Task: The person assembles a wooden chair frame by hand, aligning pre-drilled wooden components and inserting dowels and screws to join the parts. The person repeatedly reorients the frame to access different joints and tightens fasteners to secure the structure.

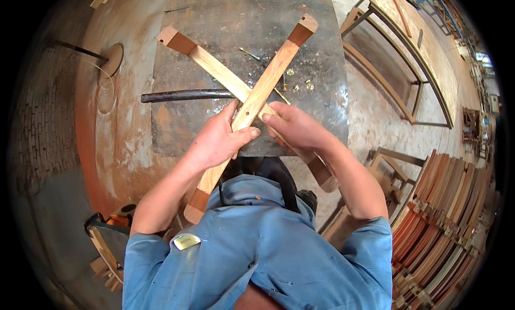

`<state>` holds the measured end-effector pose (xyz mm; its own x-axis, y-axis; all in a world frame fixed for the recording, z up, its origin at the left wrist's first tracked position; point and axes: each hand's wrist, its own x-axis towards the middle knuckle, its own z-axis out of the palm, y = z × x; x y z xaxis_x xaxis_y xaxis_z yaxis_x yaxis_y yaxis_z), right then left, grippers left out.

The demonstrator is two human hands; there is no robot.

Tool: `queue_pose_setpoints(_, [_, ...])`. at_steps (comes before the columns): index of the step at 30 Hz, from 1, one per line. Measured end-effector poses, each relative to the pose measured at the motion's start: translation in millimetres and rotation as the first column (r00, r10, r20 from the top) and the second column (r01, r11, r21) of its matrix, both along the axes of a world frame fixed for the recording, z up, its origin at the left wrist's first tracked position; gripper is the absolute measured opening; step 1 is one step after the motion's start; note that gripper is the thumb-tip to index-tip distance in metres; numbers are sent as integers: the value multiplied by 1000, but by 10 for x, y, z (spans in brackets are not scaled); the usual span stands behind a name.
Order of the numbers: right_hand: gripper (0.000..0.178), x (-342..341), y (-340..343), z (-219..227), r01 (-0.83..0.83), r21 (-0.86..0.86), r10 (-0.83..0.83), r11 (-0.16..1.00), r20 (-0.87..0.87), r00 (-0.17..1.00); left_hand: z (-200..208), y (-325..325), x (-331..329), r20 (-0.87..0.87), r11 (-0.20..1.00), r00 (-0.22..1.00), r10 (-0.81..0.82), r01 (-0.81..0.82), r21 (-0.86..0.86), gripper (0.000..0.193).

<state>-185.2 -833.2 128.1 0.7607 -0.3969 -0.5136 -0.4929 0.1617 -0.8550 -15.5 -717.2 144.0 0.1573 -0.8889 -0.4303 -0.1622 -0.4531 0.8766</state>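
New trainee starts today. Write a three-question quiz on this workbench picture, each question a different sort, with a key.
1. True or false: the two wooden slats lie side by side, parallel.
2. What lies on the metal plate to the left of the slats? A) a dark metal rod B) a saw C) a paint can
3. Fill in: the left hand and right hand grip the slats where they ____.

Key: 1 false; 2 A, the rod; 3 cross.

Woodworking workshop: stacked wooden frames (440,224), worn metal-topped bench (214,20), sawdust.
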Motion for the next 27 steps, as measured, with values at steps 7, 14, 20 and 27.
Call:
queue_pose_setpoints(7, [29,-162,-215,-258,-118,-445,159,888,56,986,-38,-210,-336,-63,980,978,199,-198,24,48])
queue_pose_setpoints(14, [27,-259,-422,-151,-309,-294,345,904,78,935,57,-87,-324,-54,976,986,159,-148,161,40])
queue_pose_setpoints(20, [29,-216,-434,-99,-388,102,386,916,33,922,-84,68,-363,25,975,985,173,-175,137,32])
queue_pose_setpoints(27, [27,-105,-453,-75,-202,407,201,891,46,979,-115,13,-332,-65,940,947,315,-302,157,29])
